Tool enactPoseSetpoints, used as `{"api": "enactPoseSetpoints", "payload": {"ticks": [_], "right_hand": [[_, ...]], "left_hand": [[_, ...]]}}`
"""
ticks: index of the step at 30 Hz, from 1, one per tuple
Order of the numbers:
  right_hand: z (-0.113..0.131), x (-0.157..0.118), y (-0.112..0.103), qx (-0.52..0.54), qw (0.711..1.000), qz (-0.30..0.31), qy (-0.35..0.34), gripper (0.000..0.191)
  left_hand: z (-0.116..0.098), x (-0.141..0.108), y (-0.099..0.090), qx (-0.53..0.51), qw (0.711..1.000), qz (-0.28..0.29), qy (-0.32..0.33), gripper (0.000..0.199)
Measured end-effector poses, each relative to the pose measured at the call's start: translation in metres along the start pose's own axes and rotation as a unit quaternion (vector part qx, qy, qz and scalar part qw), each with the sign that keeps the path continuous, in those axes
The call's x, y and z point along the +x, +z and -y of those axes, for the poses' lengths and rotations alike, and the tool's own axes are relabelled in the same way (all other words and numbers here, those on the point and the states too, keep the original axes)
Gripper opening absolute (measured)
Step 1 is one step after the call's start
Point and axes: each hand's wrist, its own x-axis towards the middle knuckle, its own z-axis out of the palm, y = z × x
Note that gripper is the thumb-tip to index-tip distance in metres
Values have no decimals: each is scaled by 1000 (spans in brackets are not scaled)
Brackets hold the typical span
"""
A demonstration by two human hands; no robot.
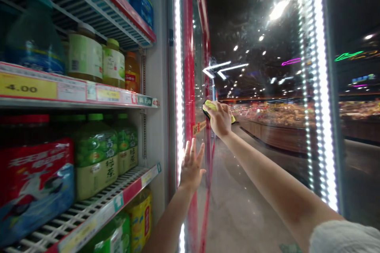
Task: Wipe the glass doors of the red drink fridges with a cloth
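right grip (221,118) is curled over the cloth (210,105), fingers bent and pressing it flat from above, as far as i can judge from my remote seat. the cloth lies under and just past those fingers, up against the glass (267,51), with yellow showing at the fingertips and again beyond the far side of the hand. its long axis seems to slope from upper left down to lower right, across the line of my forearm. the red frame (188,53) stands close by on the left, so the side-to-side relation of cloth to frame is what i watch. my left grip (191,166) is spread wide and holds nothing; it hovers or rests by the frame, lower and left of the cloth, and i cannot tell whether it touches. the right is plainly the nearer hand. bottles (96,166) line the shelf (133,191) well off to the left.
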Motion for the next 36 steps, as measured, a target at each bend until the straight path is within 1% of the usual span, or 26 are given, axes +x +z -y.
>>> {"api": "enactPoseSetpoints", "payload": {"ticks": [1, 2, 3, 5, 6, 7, 8, 10, 12, 13, 14, 15, 17, 18, 20, 21, 22, 23, 24, 27, 28, 29, 30, 32, 34, 36], "right_hand": [[11, 2, 3, 2, 1000, 5, -7, 45], [19, 0, 5, 5, 999, 18, -36, 45], [24, -5, 6, 10, 996, 37, -80, 45], [19, -15, 4, 20, 980, 79, -182, 43], [12, -18, 2, 23, 971, 95, -219, 42], [4, -17, -1, 23, 967, 101, -234, 40], [-4, -12, -3, 21, 970, 95, -223, 39], [-11, 8, -5, 14, 988, 59, -145, 39], [-4, 32, -3, 14, 998, 23, -60, 42], [3, 41, -1, 17, 999, 15, -39, 44], [12, 47, 2, 21, 999, 14, -35, 46], [20, 48, 4, 24, 998, 20, -47, 48], [29, 38, 6, 26, 992, 53, -113, 51], [28, 30, 6, 26, 983, 77, -162, 52], [21, 16, 4, 25, 958, 121, -259, 51], [16, 13, 2, 25, 948, 133, -289, 50], [12, 14, 1, 25, 944, 135, -299, 48], [11, 18, 0, 25, 949, 127, -288, 47], [12, 25, -1, 25, 959, 113, -260, 46], [30, 47, 3, 26, 987, 63, -148, 45], [38, 49, 5, 28, 990, 54, -129, 46], [45, 47, 7, 30, 990, 51, -127, 45], [50, 42, 9, 32, 988, 55, -141, 44], [53, 23, 11, 32, 975, 81, -203, 38], [49, 6, 10, 29, 952, 117, -280, 32], [40, 2, 5, 25, 927, 148, -343, 28]], "left_hand": [[-1, -1, 1, 0, 1000, 1, -3, 128], [-3, -2, 1, -1, 1000, 1, -5, 126], [-5, -3, 1, -5, 1000, 1, -5, 124], [-9, -6, 1, -11, 1000, 1, 0, 121], [-11, -8, 1, -12, 1000, 4, 4, 120], [-12, -9, 1, -11, 1000, 10, 9, 119], [-12, -10, 2, -8, 1000, 17, 13, 120], [-12, -11, 4, 6, 999, 30, 16, 123], [-10, -12, 6, 23, 999, 34, 17, 126], [-10, -11, 7, 31, 999, 33, 16, 127], [-9, -11, 8, 38, 999, 32, 15, 127], [-9, -11, 7, 41, 999, 33, 15, 127], [-10, -11, 5, 42, 998, 37, 12, 125], [-10, -10, 3, 40, 998, 40, 10, 124], [-11, -10, -1, 33, 999, 43, 6, 124], [-11, -10, -2, 28, 999, 43, 4, 124], [-12, -10, -2, 24, 999, 42, 2, 125], [-13, -10, -2, 21, 999, 42, 2, 126], [-15, -11, -2, 18, 999, 43, 2, 126], [-22, -12, 3, 21, 999, 46, -7, 129], [-25, -12, 4, 26, 999, 46, -12, 128], [-28, -12, 5, 32, 998, 43, -17, 127], [-30, -12, 6, 37, 998, 39, -21, 124], [-33, -12, 8, 41, 998, 28, -28, 121], [-34, -12, 10, 38, 999, 17, -31, 123], [-33, -13, 12, 34, 999, 10, -32, 126]]}}
